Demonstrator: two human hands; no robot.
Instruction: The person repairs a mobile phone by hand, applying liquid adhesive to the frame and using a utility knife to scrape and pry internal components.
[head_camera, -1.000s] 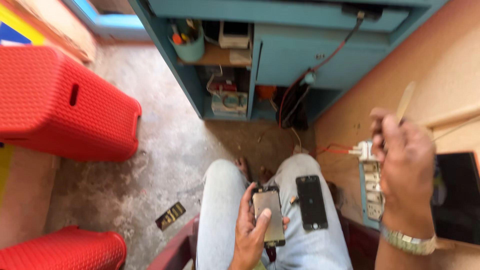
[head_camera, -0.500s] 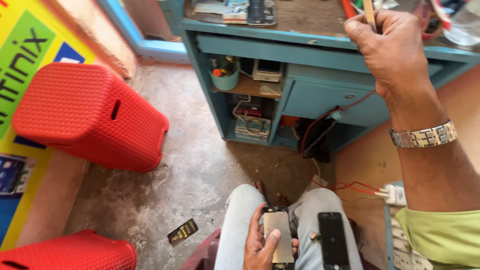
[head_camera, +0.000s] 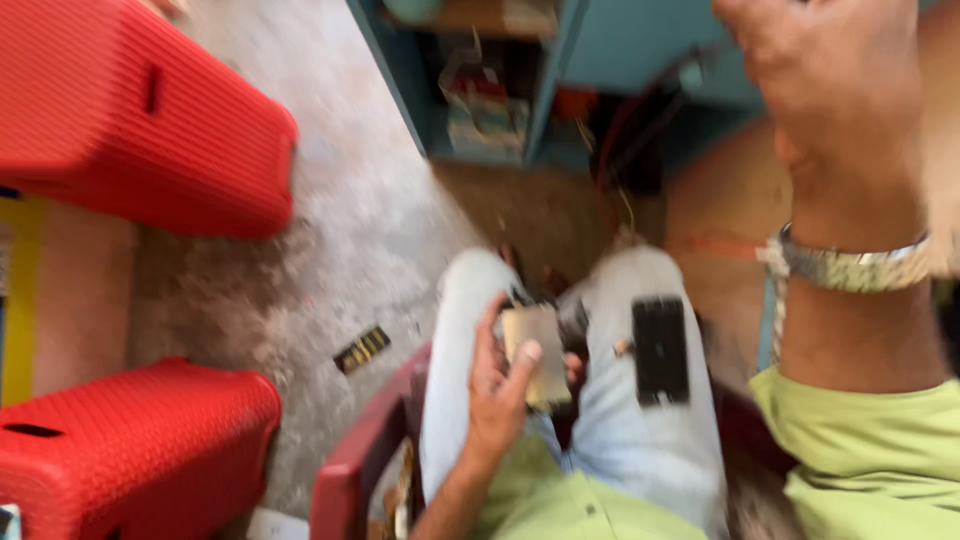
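Blurring hard, the view is swung down toward the lap, and the scene is caught mid-sweep. A small, flat, tan-backed phone part (head_camera: 538, 352) is gripped in the left hand (head_camera: 497, 385), fingers curled round its left edge and the thumb laid across its face, just over the pale-jeaned left thigh; that hold is unchanged from half a second ago. A black rectangular phone screen (head_camera: 660, 350) is seen lying flat on the right thigh, just to the right of those fingers and untouched. The right hand (head_camera: 830, 90), with a silver metal watch band (head_camera: 850, 265) at its wrist, is raised high and close to the camera; the thin stick held in it half a second ago can no longer be made out, and whether those fingers are closed on anything cannot be told through the blur. So the work is judged paused, the part simply being kept ready. Left of the fingers, two red plastic stools (head_camera: 140, 110) and a small dark strip (head_camera: 361, 349) on the concrete floor are passed over.
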